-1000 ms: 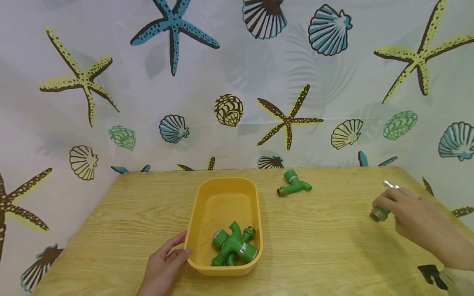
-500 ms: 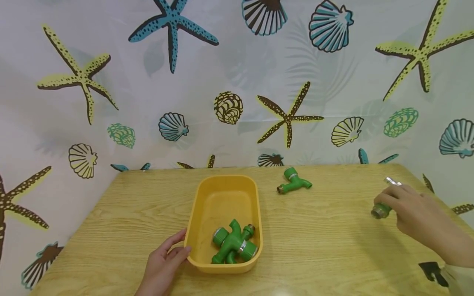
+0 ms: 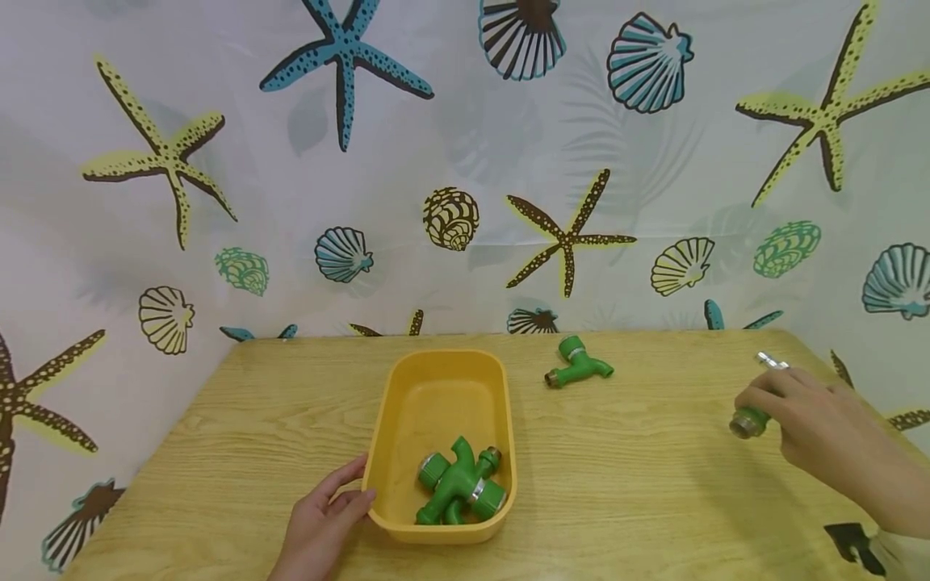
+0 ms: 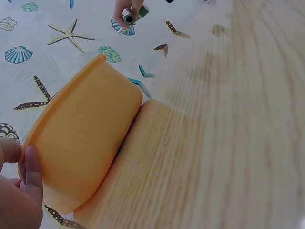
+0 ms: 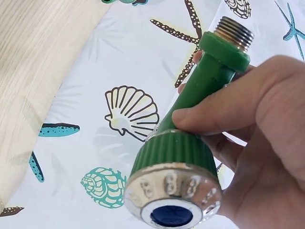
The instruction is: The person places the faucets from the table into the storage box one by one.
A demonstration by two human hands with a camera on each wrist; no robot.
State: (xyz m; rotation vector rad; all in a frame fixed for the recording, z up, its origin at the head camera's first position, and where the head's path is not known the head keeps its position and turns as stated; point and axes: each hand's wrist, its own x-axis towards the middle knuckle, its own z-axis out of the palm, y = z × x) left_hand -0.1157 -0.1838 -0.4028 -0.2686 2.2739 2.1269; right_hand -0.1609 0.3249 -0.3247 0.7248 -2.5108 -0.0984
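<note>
Three green taps: my right hand (image 3: 821,432) grips one tap (image 3: 748,420) nr table's (image 3: 639,484) right edge, fittings (image 3: 459,482) in yellow tub (image 3: 436,387), left hand (image 3: 323,524) holds rim; one loose tap (image 3: 577,365) at back, open wood between.

We found the wooden table (image 3: 654,484) open between the yellow tub (image 3: 436,379) and the right hand (image 3: 814,428), which held a green tap (image 3: 748,420) above the table's right edge, so a hand could pass freely across that stretch. A loose green tap (image 3: 577,367) lay alone near the far edge, apart from the tub, and the sea-print curtain (image 3: 465,202) closed off the space behind and to both sides of the table. The left hand (image 3: 323,520) gripped the tub's near-left corner and blocked that approach, while two green taps (image 3: 458,484) filled the tub's near end and left its far end free.
</note>
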